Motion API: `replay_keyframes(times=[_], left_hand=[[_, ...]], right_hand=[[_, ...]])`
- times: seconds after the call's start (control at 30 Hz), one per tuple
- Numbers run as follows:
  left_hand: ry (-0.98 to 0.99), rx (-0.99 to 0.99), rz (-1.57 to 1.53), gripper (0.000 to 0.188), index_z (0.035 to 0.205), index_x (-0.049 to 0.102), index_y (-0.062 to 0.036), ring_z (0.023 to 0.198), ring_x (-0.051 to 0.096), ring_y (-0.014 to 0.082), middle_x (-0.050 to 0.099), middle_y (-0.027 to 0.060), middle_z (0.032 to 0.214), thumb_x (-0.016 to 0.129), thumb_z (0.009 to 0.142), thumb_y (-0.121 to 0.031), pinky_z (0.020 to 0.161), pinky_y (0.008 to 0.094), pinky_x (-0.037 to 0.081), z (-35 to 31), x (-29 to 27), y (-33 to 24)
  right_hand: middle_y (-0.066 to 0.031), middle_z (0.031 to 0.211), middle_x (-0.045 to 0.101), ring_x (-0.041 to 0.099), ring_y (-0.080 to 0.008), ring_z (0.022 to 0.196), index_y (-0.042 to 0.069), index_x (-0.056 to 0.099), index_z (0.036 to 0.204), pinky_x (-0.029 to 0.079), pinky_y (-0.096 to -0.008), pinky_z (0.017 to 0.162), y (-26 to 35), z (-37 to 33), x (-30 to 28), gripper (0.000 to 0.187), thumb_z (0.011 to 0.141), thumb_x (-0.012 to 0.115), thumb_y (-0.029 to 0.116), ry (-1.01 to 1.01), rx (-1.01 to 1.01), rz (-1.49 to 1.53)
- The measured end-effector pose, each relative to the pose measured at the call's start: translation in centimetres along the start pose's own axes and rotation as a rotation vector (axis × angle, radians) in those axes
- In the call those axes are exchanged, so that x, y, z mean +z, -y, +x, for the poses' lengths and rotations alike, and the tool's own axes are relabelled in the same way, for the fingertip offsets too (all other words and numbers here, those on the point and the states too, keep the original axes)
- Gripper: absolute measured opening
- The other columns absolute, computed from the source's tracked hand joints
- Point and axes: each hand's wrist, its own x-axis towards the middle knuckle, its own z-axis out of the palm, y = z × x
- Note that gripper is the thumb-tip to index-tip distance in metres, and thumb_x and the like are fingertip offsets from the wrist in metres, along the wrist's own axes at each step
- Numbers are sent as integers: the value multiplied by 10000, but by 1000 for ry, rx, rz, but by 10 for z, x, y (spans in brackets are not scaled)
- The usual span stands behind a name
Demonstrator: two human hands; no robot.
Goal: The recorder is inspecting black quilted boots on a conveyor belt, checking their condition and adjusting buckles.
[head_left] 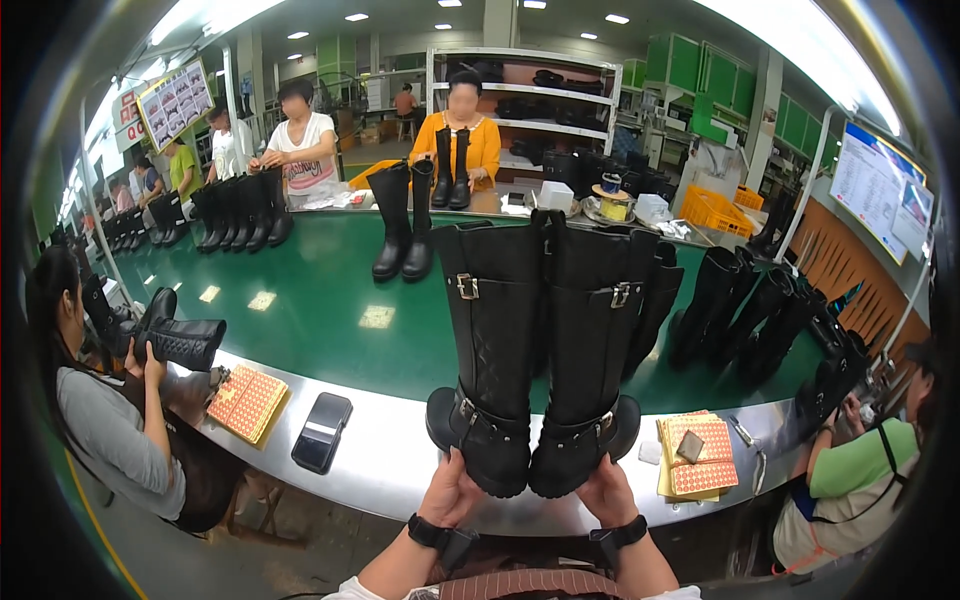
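Observation:
A pair of tall black boots with buckled straps stands upright side by side in front of me, shafts up and soles at the metal edge. My left hand (452, 495) grips the left boot (492, 330) low at its foot, thumb up along the side. Around the foot of the right boot (592, 360) my right hand (606, 494) is closed in the same way. Fingers under the soles are partly hidden. Close behind this pair are more black boots (655, 305), partly covered by it. Dark bands with small devices circle both my wrists.
On the metal edge lie a dark phone-like device (322, 432), orange sticker sheets (248, 402) at left, and more sticker sheets (705, 470) with a small grey block at right. Boots stand on the green belt (330, 300). Co-workers sit at left, right and across, some handling boots.

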Motion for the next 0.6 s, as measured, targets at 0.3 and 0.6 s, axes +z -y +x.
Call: replay_keyframes(times=[0.3,0.6], left_hand=[[423,-390,-652,701,1429,358,-33,1284,468,300,440,179,1422,430,949,-539,1108,433,350,6,-33,24],[270,-457,-417,449,1365,440,-31,1144,589,243,541,144,1323,473,982,-263,1029,398,454,1,10,-26]], right_hand=[[-142,1456,324,361,-261,1332,4,100,1481,305,-370,1097,0,17,-3,1011,758,780,195,-103,-263,-898],[-139,1308,520,520,-244,1206,-10,412,1346,402,-404,1027,59,51,59,921,608,906,231,538,31,-1045]])
